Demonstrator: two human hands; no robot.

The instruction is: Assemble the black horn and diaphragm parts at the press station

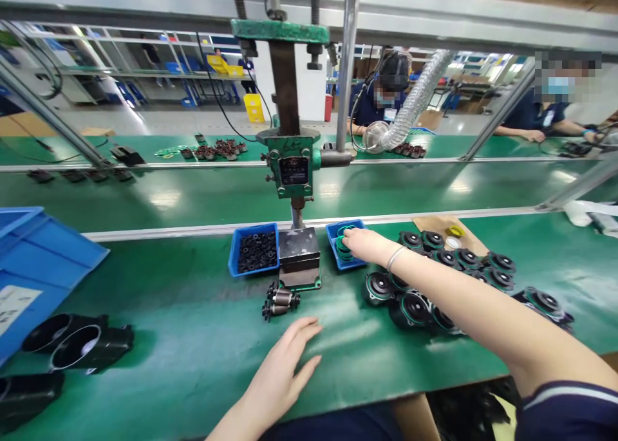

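Green rings (344, 251) lie in a small blue tray (356, 265), just right of the dark metal block (299, 261) under the press (295, 164), and a loose share of them is there to draw on. The right hand (356, 239) reaches into this tray from the right, its fingers bunched narrow over the rings; whether they pinch 1 or merely touch, I cannot tell. The left hand (292, 364) is nearer, fingers apart and empty, palm towards the green mat (183, 338); contact with the mat is unclear. Right of the tray, beneath and beyond the right forearm, stands a group of black motor housings (415, 309), several with a green line around the top, so these look like the finished share of the ring fitting; the arm hides some. Just near of the block sit a few small rotors (280, 300), uncovered, and left of it a 2nd blue tray (234, 261) holds small black rings (258, 251). At the near left, 3 open black casings (91, 349) lie beside a large blue bin (62, 254), with no green ring visible on them, so they seem unassembled. How many pieces remain altogether cannot be judged. Farther off, 2 co-workers (386, 96) sit at the far bench (261, 146).
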